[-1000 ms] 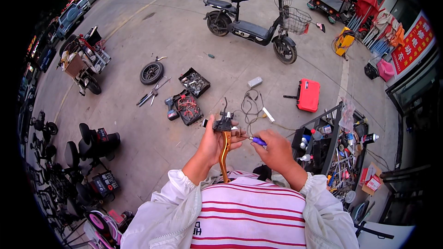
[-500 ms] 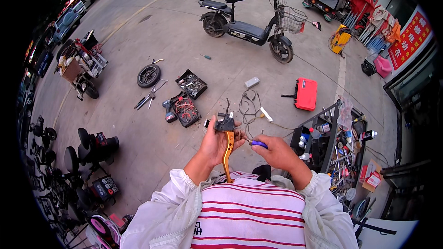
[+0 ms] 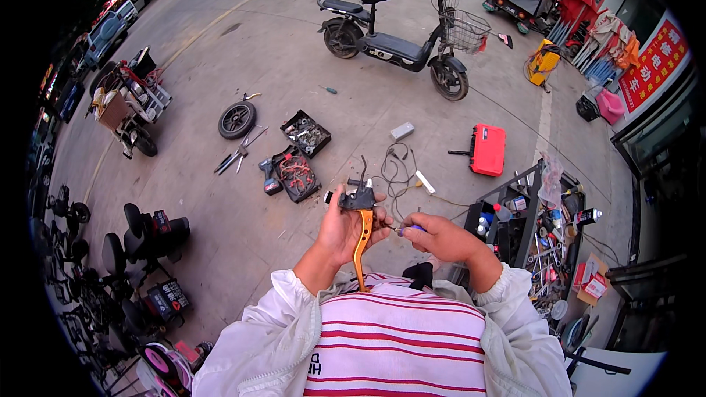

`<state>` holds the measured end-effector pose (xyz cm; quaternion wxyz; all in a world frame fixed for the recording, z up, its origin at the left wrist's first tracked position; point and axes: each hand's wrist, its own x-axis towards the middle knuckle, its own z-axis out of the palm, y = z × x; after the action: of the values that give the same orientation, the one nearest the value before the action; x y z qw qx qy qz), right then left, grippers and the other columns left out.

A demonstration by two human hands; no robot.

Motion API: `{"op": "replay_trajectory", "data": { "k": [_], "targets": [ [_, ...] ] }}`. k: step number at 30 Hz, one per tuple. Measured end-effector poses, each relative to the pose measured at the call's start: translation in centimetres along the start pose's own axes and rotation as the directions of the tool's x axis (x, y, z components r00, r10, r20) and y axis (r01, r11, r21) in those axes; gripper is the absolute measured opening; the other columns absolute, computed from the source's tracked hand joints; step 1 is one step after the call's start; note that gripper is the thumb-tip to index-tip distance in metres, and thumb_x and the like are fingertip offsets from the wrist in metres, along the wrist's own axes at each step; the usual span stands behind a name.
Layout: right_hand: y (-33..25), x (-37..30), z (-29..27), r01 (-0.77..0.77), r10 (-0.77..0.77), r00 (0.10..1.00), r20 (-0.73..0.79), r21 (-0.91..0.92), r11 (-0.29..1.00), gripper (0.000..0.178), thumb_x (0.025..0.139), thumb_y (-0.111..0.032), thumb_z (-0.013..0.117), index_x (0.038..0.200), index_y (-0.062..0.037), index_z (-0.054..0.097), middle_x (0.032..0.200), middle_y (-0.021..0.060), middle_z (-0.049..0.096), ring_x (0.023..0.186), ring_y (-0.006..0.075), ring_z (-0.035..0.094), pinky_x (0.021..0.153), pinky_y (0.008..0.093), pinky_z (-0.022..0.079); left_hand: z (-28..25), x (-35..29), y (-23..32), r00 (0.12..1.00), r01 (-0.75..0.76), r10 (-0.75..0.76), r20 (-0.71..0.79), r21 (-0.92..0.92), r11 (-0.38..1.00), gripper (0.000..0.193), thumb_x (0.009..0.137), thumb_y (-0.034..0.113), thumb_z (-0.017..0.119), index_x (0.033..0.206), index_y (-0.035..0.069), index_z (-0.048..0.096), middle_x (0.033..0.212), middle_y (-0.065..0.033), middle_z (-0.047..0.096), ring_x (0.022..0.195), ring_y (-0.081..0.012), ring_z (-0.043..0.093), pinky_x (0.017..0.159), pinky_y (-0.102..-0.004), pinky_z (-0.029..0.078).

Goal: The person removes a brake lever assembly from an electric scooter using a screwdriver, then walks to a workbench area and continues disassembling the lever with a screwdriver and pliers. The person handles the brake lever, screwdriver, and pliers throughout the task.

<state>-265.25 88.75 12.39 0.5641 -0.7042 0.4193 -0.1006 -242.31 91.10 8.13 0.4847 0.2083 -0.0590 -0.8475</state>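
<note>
A brake lever [image 3: 365, 229] with a gold blade and a black bracket rests in my left hand [image 3: 340, 232]. The fingers curl round the bracket from below, and the gold blade hangs down toward my striped shirt. My right hand [image 3: 444, 237] is closed on a screwdriver [image 3: 412, 229] with a purple-blue handle, mostly covered by the fingers. The thin shaft points left toward the lever's bracket. Whether its tip touches the bracket, I cannot tell, because my left fingertips hide it.
Ahead are two black boxes of parts [image 3: 306, 134], a cordless drill [image 3: 270, 176], a loose wheel [image 3: 237, 120] and a red case [image 3: 487, 150]. A tool cart [image 3: 540, 250] stands close on my right. Farther off is a black electric scooter [image 3: 397, 48].
My right fingers have shifted forward over the screwdriver handle, so less of it shows. My left hand and the brake lever have hardly moved.
</note>
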Motion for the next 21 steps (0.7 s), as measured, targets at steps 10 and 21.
{"op": "replay_trajectory", "data": {
  "k": [10, 21],
  "targets": [
    [-1.6, 0.1, 1.1, 0.23, -0.419, 0.889, -0.185, -0.611, 0.757, 0.019, 0.094, -0.024, 0.06, 0.099, -0.0058, 0.063, 0.078, 0.0109, 0.058, 0.071, 0.0211, 0.058, 0.065, 0.033, 0.046, 0.3, -0.5, 0.5, 1.0, 0.007, -0.007, -0.001, -0.081, 0.997, 0.074, 0.092, 0.069, 0.026, 0.118, 0.004, 0.051, 0.079, -0.0095, 0.05, 0.077, -0.0252, 0.051, 0.073, -0.0386, 0.047],
    [1.1, -0.8, 0.3, 0.071, -0.071, 0.967, -0.243, -0.01, 0.997, 0.034, 0.087, -0.033, 0.07, 0.092, -0.0009, 0.061, 0.076, 0.0051, 0.059, 0.071, 0.0152, 0.055, 0.065, 0.0317, 0.046, -0.1, -2.7, 4.0, 0.988, -0.157, 0.153, -0.035, -0.128, 0.979, 0.074, 0.093, 0.07, 0.028, 0.113, 0.003, 0.052, 0.078, -0.0107, 0.052, 0.072, -0.026, 0.052, 0.067, -0.0363, 0.047]
  ]
}}
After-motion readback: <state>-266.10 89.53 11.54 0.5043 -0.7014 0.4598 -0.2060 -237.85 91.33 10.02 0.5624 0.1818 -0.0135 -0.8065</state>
